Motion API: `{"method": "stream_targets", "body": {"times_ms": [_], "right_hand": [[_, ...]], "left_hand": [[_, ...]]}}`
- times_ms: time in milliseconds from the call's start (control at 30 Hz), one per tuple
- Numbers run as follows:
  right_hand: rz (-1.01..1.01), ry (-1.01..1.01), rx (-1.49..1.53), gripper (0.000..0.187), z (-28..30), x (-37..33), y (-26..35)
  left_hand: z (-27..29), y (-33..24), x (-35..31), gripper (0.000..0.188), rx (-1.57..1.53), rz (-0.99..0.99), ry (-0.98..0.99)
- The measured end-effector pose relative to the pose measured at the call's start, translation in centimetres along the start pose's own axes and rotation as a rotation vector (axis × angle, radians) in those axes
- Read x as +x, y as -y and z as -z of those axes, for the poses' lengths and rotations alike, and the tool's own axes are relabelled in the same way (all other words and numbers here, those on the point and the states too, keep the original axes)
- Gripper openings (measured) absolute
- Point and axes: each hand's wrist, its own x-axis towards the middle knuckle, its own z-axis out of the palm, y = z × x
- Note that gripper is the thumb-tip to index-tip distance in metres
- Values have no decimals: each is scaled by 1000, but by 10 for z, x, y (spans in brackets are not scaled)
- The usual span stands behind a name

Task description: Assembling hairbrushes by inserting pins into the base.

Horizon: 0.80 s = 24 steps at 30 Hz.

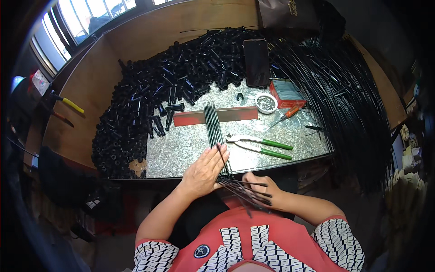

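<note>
A bundle of thin black rods (215, 129) runs over a flat red-edged metal bar (190, 118) and past the table's front edge. My left hand (203, 173) lies along the bundle's left side, fingers straight and together, the rods against its palm and thumb. One rod crosses in front of its fingers. Closer to me, the dark rod ends (247, 194) fan out to the right. Behind them my right hand (263, 187) is closed, fingers curled; the rod ends partly cover it, and what it pinches cannot be made out.
Green-handled pincers (272, 149) lie right of the bundle. Beyond are a screwdriver (290, 112), a white dish of small metal pieces (266, 103), a red box (287, 95) and a phone (257, 63). Black tubular parts (181, 68) pile up left; long black rods (335, 86) heap up right.
</note>
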Motion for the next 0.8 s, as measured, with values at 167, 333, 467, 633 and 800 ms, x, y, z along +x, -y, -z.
{"method": "stream_targets", "body": {"times_ms": [167, 333, 467, 633, 800], "right_hand": [[226, -289, 21, 17, -7, 19, 0], [260, -302, -94, 13, 9, 17, 9], [166, -433, 0, 9, 48, 8, 8], [-60, -587, 629, 10, 129, 6, 22], [-130, -781, 462, 23, 232, 11, 22]], "left_hand": [[-2, -5, 4, 80, 1, -27, -62], [-8, -6, 0, 77, -54, 20, -109], [-5, -9, 5, 78, -39, -8, -57], [-3, -10, 9, 76, -98, -40, -66], [-10, -7, 7, 83, -110, 42, -46]]}}
